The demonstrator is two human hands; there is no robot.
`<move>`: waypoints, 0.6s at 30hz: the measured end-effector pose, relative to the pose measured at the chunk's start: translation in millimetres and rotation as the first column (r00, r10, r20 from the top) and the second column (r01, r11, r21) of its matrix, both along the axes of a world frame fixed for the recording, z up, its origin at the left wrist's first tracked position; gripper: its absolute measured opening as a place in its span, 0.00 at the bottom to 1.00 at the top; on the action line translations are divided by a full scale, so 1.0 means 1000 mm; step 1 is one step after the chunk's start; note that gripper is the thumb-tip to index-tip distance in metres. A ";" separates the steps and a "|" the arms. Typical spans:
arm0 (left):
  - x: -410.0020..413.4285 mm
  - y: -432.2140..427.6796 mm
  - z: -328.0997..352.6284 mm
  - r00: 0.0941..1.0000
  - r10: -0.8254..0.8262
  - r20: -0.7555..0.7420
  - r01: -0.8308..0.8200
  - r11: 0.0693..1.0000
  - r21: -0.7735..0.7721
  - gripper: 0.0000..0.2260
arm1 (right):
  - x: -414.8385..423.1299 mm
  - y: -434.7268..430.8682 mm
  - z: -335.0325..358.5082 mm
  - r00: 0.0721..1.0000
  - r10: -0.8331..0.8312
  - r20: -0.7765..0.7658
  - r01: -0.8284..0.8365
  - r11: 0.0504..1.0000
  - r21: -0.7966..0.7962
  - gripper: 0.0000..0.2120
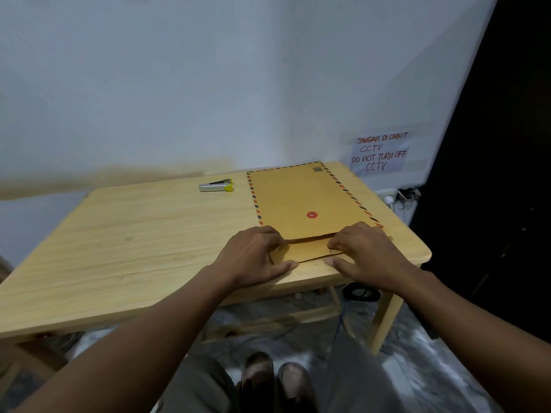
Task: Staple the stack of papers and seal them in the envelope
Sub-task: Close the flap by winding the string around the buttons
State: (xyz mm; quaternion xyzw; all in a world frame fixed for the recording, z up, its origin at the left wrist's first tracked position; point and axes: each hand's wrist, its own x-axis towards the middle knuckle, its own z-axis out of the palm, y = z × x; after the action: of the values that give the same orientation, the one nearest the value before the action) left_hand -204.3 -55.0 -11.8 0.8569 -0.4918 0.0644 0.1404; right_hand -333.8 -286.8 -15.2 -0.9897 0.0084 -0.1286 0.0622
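Envelope [301,201], brown with a striped airmail border and a red string-tie button [312,215], lies flat on the right side of the wooden tabletop [125,234], its flap end near the front edge. Left hand [253,257] and right hand [366,254] each hold a loose, part-closed grip on the flap [307,251], fingers pressing it down. No papers show, so whether they are inside cannot be told; uneven pressure could crease the flap crooked, and the stapler [216,185] sits well apart.

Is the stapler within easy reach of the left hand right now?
Probably yes: the stapler lies beyond the left hand over bare table, but that hand is busy on the envelope flap.
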 end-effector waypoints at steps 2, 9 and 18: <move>0.000 0.003 0.002 1.000 0.004 0.012 -0.004 1.000 -0.003 0.22 | 0.001 -0.002 -0.001 0.999 0.007 0.035 -0.007 1.000 -0.025 0.13; 0.008 0.017 0.007 0.993 0.113 0.043 -0.110 0.991 -0.070 0.15 | 0.023 0.018 0.008 0.989 0.029 0.143 -0.038 0.998 0.059 0.08; 0.022 0.020 0.002 0.981 0.189 -0.032 -0.188 0.982 0.014 0.11 | 0.064 0.031 0.004 1.000 -0.020 0.003 0.018 0.972 0.236 0.03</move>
State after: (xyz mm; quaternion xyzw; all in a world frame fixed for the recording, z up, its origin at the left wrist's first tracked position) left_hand -182.0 -35.4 -10.1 0.9013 -0.4064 0.0604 0.1373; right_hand -270.2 -255.6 -11.7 -0.9749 0.0329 -0.1297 0.1779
